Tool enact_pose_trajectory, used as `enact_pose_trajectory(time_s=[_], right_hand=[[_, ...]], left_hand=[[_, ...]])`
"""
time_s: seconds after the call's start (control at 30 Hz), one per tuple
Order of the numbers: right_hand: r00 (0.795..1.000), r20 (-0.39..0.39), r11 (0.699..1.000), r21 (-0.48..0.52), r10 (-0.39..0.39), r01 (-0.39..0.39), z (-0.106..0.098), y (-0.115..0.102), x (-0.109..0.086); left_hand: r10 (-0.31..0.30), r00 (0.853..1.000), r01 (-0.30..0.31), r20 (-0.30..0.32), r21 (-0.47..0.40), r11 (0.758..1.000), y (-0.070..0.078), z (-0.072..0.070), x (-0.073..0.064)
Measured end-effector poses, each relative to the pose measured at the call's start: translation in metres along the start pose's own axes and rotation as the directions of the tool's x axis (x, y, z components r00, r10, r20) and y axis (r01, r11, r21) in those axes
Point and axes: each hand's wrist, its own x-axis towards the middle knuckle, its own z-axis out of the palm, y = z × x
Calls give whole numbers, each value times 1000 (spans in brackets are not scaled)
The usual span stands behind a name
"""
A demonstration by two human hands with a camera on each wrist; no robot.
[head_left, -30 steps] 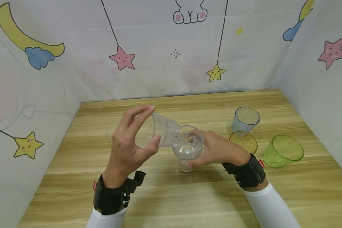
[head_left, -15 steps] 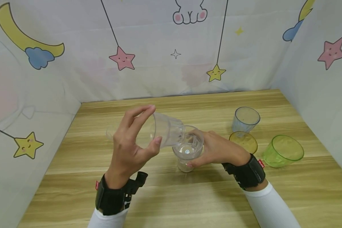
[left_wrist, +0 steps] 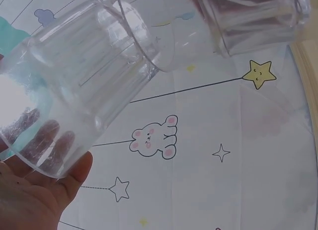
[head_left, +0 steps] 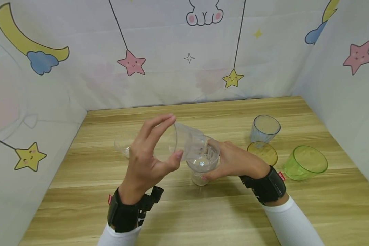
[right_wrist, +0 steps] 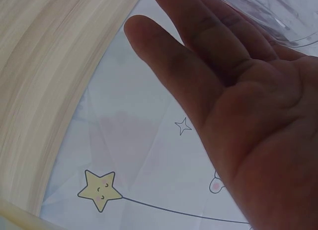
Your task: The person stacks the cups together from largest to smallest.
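Note:
My left hand (head_left: pixel 149 157) holds a clear plastic cup (head_left: pixel 189 141) tipped on its side, thumb and fingers around its wide rim end. Its narrow base points right and overlaps the mouth of a second clear cup (head_left: pixel 202 167), which stands upright on the table. In the left wrist view, fingers show through the wall of the tilted cup (left_wrist: pixel 89 76). My right hand (head_left: pixel 238 159) grips the standing cup from the right, thumb at its near side. The right wrist view shows the palm and fingers beside clear cup wall (right_wrist: pixel 278 14).
Right of the hands stand a blue-tinted cup (head_left: pixel 261 131), an amber cup (head_left: pixel 269 153) partly behind the right wrist, and a green cup (head_left: pixel 305 164). Behind the left hand lies another clear item (head_left: pixel 120 147), mostly hidden. Printed fabric walls (head_left: pixel 163 89) border the wooden table (head_left: pixel 196 218).
My left hand has moved right with the tilted cup, bringing its base further over the mouth of the standing cup. My right hand and the coloured cups have stayed put.

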Motion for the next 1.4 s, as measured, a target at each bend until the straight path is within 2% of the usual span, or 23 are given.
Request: enact_pose_trajectory(time_s=[0.37,0.67,1.0,1.23,1.4], right_hand=[[1000,12,1000,5,4,-4,-1,-1,0],[1000,10,1000,8,-3,3,-1,-1,0],[999,7,999,-9,-34,34,0,1,1],[999,-2,998,-42,-39,39,0,2,2],[999,-6,998,-53,-43,42,0,2,2]], left_hand=[[3,1000,-4,-18,-32,999,4,6,2],[-1,999,4,36,-66,998,7,15,2],[-13,995,16,96,-37,999,6,26,-2],[-16,995,18,102,-15,1000,6,31,-4],[-28,996,31,90,-30,999,9,33,-3]])
